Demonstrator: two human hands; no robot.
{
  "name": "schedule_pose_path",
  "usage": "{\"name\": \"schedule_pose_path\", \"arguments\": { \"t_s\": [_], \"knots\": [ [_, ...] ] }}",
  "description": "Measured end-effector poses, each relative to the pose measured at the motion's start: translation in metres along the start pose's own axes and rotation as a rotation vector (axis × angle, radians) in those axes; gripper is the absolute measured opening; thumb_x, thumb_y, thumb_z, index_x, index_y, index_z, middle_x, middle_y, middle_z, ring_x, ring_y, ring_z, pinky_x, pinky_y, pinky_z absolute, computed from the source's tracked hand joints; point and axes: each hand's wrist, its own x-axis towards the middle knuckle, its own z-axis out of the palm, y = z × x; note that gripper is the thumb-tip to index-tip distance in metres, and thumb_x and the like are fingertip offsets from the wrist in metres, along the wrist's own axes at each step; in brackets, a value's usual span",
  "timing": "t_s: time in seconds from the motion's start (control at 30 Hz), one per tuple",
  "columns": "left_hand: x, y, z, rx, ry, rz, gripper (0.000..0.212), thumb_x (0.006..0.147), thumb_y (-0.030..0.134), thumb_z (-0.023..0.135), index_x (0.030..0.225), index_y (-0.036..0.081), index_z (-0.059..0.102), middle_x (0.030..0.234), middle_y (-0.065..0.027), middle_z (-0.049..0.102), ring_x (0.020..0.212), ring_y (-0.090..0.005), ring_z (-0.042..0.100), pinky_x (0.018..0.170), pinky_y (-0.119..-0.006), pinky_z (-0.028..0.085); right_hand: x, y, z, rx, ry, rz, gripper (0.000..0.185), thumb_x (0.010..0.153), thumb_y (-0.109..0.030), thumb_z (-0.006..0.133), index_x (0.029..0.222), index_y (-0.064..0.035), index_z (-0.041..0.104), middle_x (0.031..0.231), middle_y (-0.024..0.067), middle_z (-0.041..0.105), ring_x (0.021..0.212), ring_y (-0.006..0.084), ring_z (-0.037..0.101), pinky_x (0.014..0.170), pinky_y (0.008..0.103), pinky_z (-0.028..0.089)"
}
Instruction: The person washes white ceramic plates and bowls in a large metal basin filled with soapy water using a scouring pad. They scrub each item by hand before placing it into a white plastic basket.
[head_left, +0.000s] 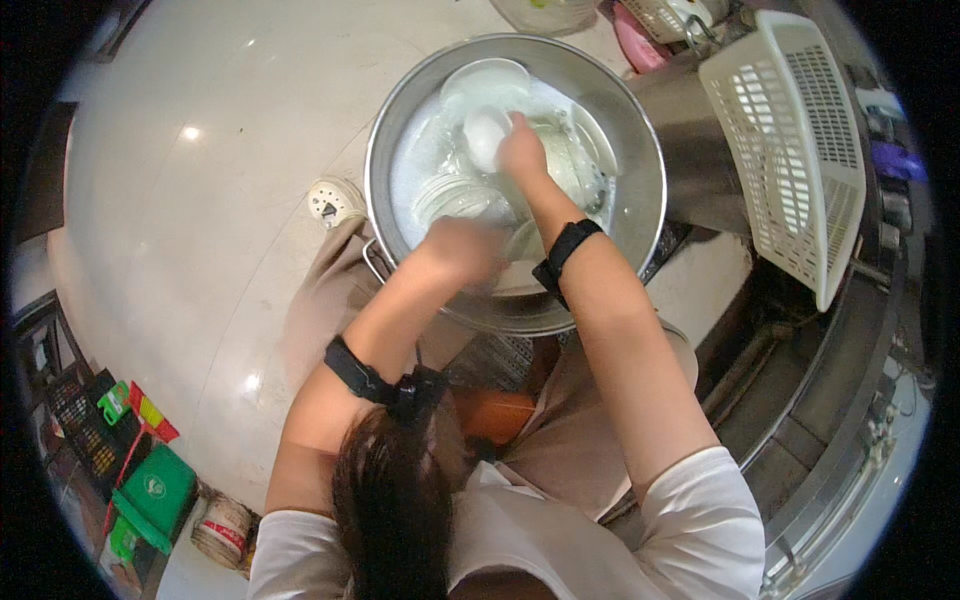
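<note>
A large round metal basin (630, 247) of water stands before me, with white dishes in and under the water. My right hand (523, 154) reaches over the middle of it and grips a small white bowl (486, 136) by its side. Motion blurs my left hand (466, 251) low over the near left part, beside a stack of white plates (454, 196). Its fingers are too smeared to tell whether they hold anything. Toward the far side a white bowl (487, 75) lies in the water, and a curved white dish rim (592, 135) shows at the right.
A white plastic basket (810, 180) stands tilted on the right, by a metal counter. A pink basin (637, 41) and a clear container (547, 15) lie beyond the basin. Pale floor (202, 195) spreads leftward, with a green bin (154, 491) and a red broom (150, 414) at lower left.
</note>
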Motion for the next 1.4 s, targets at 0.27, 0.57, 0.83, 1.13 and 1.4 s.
{"name": "schedule_pose_path", "arguments": {
  "t_s": [0.27, 0.57, 0.83, 1.13, 1.4],
  "knots": [
    [0.008, -0.009, -0.015, 0.036, 0.017, -0.089, 0.034, 0.084, 0.037, 0.053, 0.095, 0.007, 0.064, 0.088, -0.0147, 0.065, 0.087, -0.0304, 0.062, 0.074, -0.041, 0.049, 0.032, 0.006, 0.009, -0.138, -0.052, -0.146, 0.036, 0.077, -0.005, 0.047, 0.112, -0.0091, 0.052, 0.097, 0.0205, 0.061, 0.093, 0.0382, 0.058, 0.080, 0.0448, 0.046],
    [0.002, -0.006, -0.018, 0.005, 0.028, -0.104, 0.033, 0.084, 0.036, 0.053, 0.092, 0.005, 0.062, 0.089, -0.0160, 0.064, 0.086, -0.0321, 0.062, 0.074, -0.043, 0.049, -0.040, -0.016, -0.066, -0.583, 0.198, -0.612, 0.054, 0.078, -0.006, 0.051, 0.129, -0.0226, 0.044, 0.115, 0.0099, 0.052, 0.083, 0.0274, 0.059, 0.064, 0.0372, 0.053],
    [0.000, -0.012, -0.023, -0.037, 0.223, -0.193, 0.048, 0.080, 0.036, 0.059, 0.115, 0.004, 0.053, 0.106, -0.0204, 0.060, 0.095, -0.0351, 0.059, 0.083, -0.040, 0.047, -0.092, 0.008, -0.120, -0.102, 0.090, -0.264, 0.060, 0.074, -0.004, 0.054, 0.130, -0.0156, 0.037, 0.115, 0.0103, 0.050, 0.086, 0.0215, 0.057, 0.064, 0.0341, 0.051],
    [0.004, -0.004, -0.037, -1.256, 0.200, -0.010, 0.058, 0.080, 0.022, 0.057, 0.130, 0.000, 0.038, 0.111, -0.0123, 0.057, 0.104, -0.0214, 0.055, 0.084, -0.035, 0.048, -0.111, 0.006, -0.141, 0.668, -0.306, 0.119, 0.058, 0.085, -0.023, 0.055, 0.129, 0.0005, 0.026, 0.112, 0.0170, 0.052, 0.093, 0.0204, 0.058, 0.069, 0.0316, 0.051],
    [0.019, -0.034, -0.032, -0.867, 0.645, -0.169, 0.045, 0.079, 0.019, 0.054, 0.121, 0.003, 0.050, 0.099, -0.0155, 0.063, 0.082, -0.0237, 0.062, 0.073, -0.033, 0.049, -0.080, 0.032, -0.049, 0.354, -0.375, -0.036, 0.051, 0.090, -0.044, 0.045, 0.129, -0.0107, 0.045, 0.121, 0.0188, 0.053, 0.104, 0.0305, 0.057, 0.080, 0.0388, 0.050]
  ]
}}
